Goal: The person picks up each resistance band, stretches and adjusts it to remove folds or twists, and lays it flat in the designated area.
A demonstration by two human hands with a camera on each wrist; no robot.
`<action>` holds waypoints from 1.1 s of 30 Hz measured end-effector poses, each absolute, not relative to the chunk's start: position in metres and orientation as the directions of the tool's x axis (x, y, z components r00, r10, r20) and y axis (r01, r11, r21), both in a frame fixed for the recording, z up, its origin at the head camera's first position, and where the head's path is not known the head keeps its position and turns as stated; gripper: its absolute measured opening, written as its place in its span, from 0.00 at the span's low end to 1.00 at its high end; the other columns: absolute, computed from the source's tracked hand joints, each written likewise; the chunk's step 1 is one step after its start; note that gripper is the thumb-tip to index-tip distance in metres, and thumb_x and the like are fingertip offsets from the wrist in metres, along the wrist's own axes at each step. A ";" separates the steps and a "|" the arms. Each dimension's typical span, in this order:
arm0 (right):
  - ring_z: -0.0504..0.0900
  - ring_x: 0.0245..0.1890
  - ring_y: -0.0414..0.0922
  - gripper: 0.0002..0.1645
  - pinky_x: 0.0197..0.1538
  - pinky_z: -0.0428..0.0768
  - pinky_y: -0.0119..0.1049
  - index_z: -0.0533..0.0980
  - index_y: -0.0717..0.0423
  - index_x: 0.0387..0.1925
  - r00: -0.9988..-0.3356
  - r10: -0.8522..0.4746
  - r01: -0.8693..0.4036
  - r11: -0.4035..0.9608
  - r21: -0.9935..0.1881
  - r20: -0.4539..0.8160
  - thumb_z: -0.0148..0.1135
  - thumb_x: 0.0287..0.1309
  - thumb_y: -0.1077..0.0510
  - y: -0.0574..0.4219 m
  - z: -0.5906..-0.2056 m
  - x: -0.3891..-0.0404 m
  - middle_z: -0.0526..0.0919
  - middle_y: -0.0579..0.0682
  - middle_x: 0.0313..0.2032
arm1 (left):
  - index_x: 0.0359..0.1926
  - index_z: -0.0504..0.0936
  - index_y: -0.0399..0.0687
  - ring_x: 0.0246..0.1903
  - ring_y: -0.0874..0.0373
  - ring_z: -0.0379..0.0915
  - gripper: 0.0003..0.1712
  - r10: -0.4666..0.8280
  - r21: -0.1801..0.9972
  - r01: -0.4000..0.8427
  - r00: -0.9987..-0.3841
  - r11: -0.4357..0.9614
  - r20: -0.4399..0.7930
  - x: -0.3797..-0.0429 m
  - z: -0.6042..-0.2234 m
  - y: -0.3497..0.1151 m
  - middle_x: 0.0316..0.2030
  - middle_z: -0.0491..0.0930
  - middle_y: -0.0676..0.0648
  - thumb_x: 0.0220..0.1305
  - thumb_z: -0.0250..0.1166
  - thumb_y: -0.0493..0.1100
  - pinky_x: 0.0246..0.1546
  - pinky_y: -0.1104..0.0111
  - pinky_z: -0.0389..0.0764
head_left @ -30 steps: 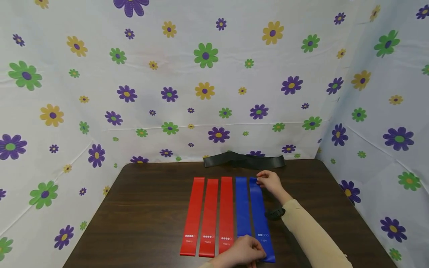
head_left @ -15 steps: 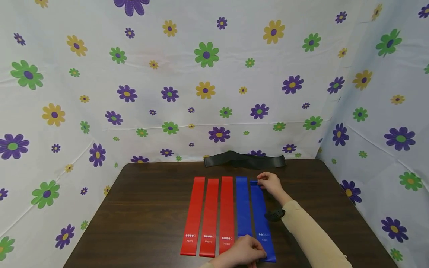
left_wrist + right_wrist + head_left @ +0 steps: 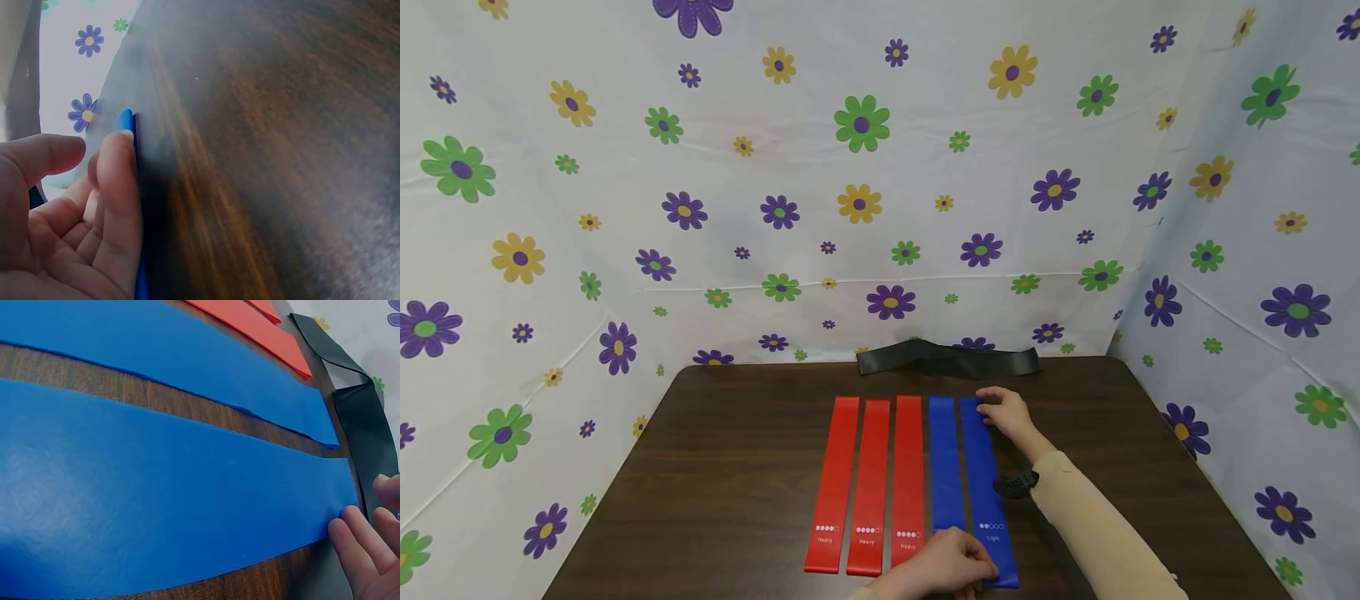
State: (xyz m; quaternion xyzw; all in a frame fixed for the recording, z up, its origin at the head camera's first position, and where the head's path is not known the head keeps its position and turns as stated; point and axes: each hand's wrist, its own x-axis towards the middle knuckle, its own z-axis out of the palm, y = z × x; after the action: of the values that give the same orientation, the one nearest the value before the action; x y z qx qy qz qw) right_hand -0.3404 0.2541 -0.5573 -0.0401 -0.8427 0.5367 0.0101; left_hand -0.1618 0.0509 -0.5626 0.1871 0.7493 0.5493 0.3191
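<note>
Two blue resistance bands lie side by side on the dark table. My right hand (image 3: 1009, 417) is at the far end of the right-hand blue band (image 3: 981, 475), marked "Light". In the right wrist view, its fingertips (image 3: 340, 528) touch that band's corner, thumb apart. My left hand (image 3: 942, 562) reaches over the near end of the other blue band (image 3: 945, 458) and touches the right-hand band's near end. In the left wrist view a fingertip (image 3: 119, 150) rests against the blue edge (image 3: 127, 120), with the thumb held away.
To the left lie three red bands marked "Heavy": a left one (image 3: 835, 475), a middle one (image 3: 869, 475) and a right one (image 3: 907, 467). A loose black band (image 3: 977, 362) lies along the table's back edge, before a flowered cloth (image 3: 805, 167).
The far end of the right-hand blue band, folded back half a second ago, now lies flat. My right fingers have shifted slightly off it to the right. The left hand stays in place.
</note>
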 end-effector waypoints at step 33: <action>0.69 0.60 0.64 0.21 0.60 0.67 0.59 0.77 0.68 0.52 -0.971 -0.167 -0.238 0.704 -0.669 0.169 0.63 0.57 0.62 0.212 -0.531 -0.361 0.65 0.68 0.65 | 0.41 0.84 0.35 0.24 0.53 0.77 0.10 0.411 0.974 -0.033 -0.903 0.223 -0.125 -0.250 -0.542 -0.021 0.30 0.83 0.41 0.66 0.62 0.40 0.28 0.60 0.81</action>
State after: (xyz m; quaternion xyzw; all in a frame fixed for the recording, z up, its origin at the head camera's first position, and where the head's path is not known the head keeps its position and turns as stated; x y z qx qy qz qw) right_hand -0.3605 0.2124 -0.5309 0.1098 -0.9218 0.3686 0.0477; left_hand -0.2504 -0.0211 -0.5418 0.1241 0.7605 0.6109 0.1819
